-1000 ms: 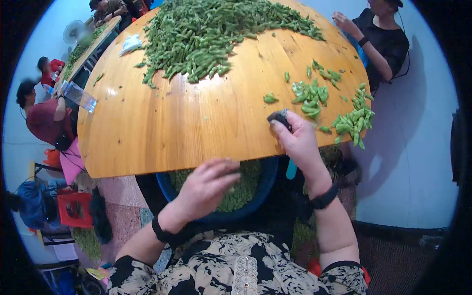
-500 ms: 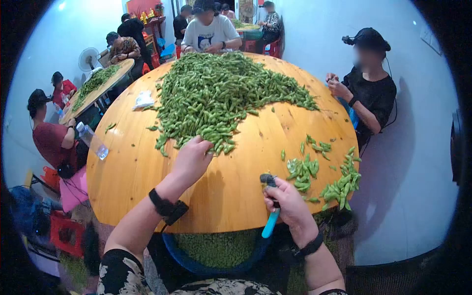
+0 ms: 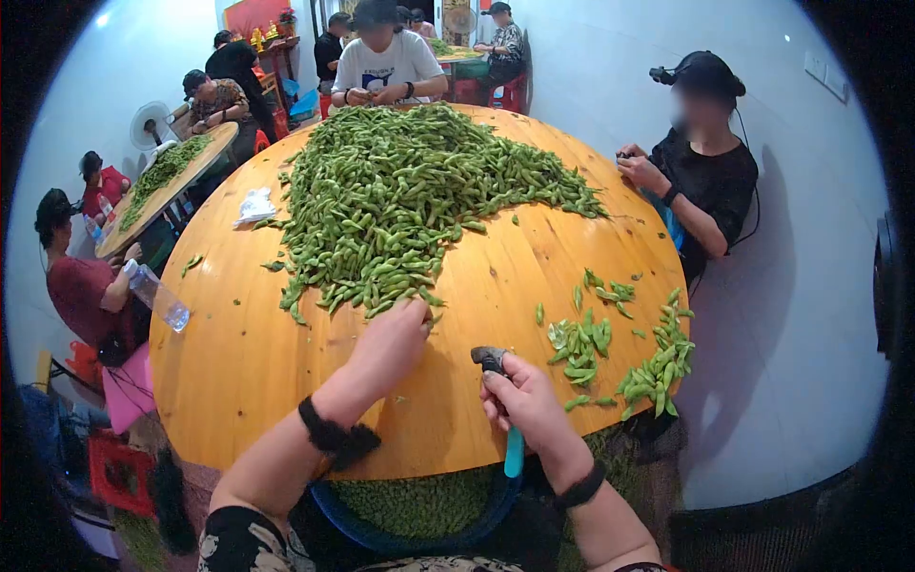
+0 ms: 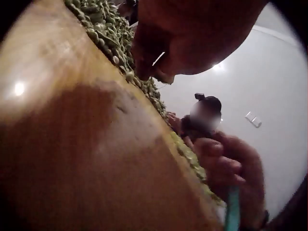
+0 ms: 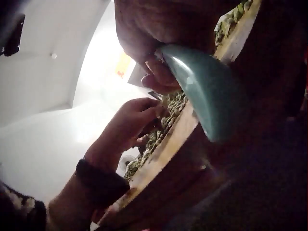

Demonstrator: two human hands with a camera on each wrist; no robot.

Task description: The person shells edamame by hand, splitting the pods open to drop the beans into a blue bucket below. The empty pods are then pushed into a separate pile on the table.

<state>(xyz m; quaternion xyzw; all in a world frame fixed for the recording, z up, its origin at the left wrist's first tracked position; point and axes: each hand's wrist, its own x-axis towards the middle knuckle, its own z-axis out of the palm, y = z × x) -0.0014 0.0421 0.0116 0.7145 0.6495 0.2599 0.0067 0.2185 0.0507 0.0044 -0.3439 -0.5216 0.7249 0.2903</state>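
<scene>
In the head view my left hand (image 3: 389, 348) is at the near edge of a big heap of green soybean pods (image 3: 381, 200). Its fingers are curled together, with the green tip of a soybean pod (image 3: 437, 320) showing at the fingertips. Farther right, over the table, my right hand (image 3: 530, 405) grips a tool with a teal handle (image 3: 515, 452), which sticks out below the fist. A dark grey piece (image 3: 491, 358) shows at the thumb and forefinger; the tool's working end is hidden. The right wrist view shows the curved teal handle (image 5: 197, 91) close up.
Loose pods (image 3: 658, 367) lie near the round table's (image 3: 257, 381) right edge. Under its front edge sits a blue tub (image 3: 334, 520) of shelled green beans (image 3: 410, 505). A clear bottle (image 3: 160, 300) and white crumpled plastic (image 3: 254, 207) are at left. People sit opposite and at right.
The head view has tilted up. My left hand went from above the tub to the heap's near edge, then drew slightly back with a pod. My right hand keeps the teal-handled tool.
</scene>
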